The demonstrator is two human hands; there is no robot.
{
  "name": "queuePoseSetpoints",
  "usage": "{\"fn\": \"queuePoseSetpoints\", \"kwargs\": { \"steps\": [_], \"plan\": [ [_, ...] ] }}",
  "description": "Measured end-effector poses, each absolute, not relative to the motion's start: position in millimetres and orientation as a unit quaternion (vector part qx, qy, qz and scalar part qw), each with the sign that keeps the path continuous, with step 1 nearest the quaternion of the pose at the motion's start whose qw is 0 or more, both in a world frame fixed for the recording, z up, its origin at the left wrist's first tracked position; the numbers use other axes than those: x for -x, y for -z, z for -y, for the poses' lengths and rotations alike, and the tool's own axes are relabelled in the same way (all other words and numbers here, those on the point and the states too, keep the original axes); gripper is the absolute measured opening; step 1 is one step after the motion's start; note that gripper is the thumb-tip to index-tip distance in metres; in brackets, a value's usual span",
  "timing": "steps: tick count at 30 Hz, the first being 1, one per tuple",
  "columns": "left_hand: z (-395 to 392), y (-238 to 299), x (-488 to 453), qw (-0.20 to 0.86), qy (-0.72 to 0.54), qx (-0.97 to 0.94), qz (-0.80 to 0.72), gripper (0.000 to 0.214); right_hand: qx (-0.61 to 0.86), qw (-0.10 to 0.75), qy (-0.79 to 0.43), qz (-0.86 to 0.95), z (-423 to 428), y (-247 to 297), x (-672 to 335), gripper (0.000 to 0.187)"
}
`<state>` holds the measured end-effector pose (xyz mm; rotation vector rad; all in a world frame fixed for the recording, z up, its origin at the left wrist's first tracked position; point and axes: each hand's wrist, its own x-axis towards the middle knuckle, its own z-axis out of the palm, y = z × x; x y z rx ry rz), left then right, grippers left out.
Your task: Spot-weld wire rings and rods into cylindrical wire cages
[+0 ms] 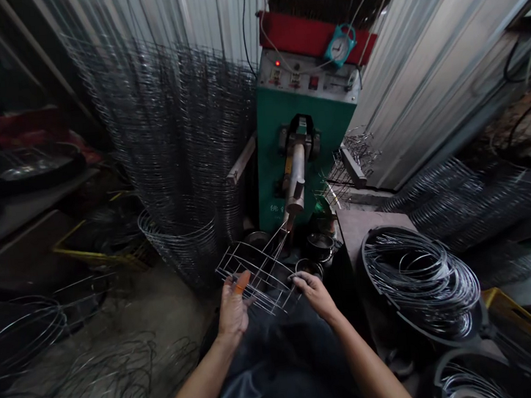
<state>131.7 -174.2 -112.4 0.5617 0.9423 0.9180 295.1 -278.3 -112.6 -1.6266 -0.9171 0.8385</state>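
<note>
Reaching forward, hands (232,312) (316,293) gripping wire rack (261,272)

left hand (233,312): from my end I see one orange finger cover (242,282) | right hand (318,294): bare | forearms (203,369): also bare | clothing (278,363): dark, creased, faintly glossy
</note>
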Motion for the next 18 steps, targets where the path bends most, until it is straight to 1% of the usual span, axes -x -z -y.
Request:
{"fn": "queuePoseSetpoints", "kwargs": {
  "steps": [6,12,14,18],
  "plan": [
    [170.5,108.6,-131.9,0.749,-0.419,-0.272,-0.435,0.04,0.68,0.525,-0.35,0.373,275.9,109.8,-292.1,0.034],
    [165.3,112.4,-128.1,0.758,-0.379,-0.314,-0.429,0.041,0.66,0.544,-0.382,0.35,273.4,120.0,-286.6,0.039],
    [163.5,113.2,-125.0,0.768,-0.375,-0.32,-0.41,0.043,0.669,0.53,-0.378,0.359,280.2,123.1,-285.0,0.04],
    [172.5,107.8,-109.8,0.774,-0.362,-0.326,-0.405,0.046,0.693,0.454,-0.377,0.415,311.9,130.0,-288.3,0.038]
  ]
}}
